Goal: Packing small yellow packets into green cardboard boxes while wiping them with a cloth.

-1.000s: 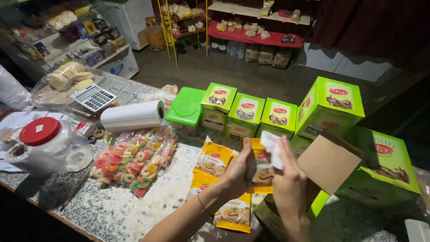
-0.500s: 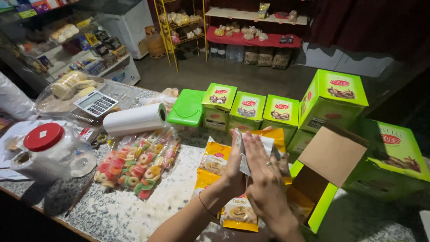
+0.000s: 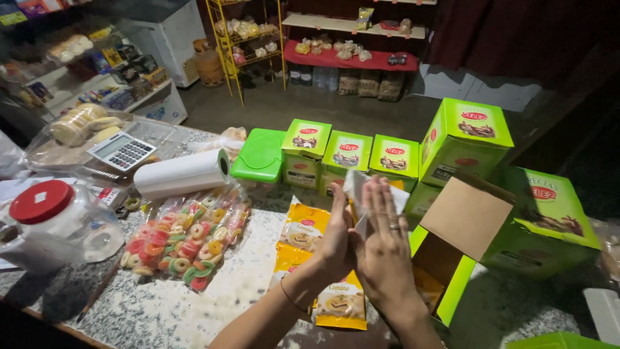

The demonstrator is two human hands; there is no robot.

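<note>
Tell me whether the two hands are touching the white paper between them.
Touching. The head view shows the left hand and right hand pressed palm to palm around the white paper, whose top edge sticks out above the fingers.

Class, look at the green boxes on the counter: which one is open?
The green box lying on its side just right of the hands, beside the right hand. Its brown cardboard flap stands raised, showing the inside; the others are closed.

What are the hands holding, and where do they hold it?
Both hands, left hand and right hand, press a white paper flat between the palms; only its top edge sticks out above the fingers.
</note>
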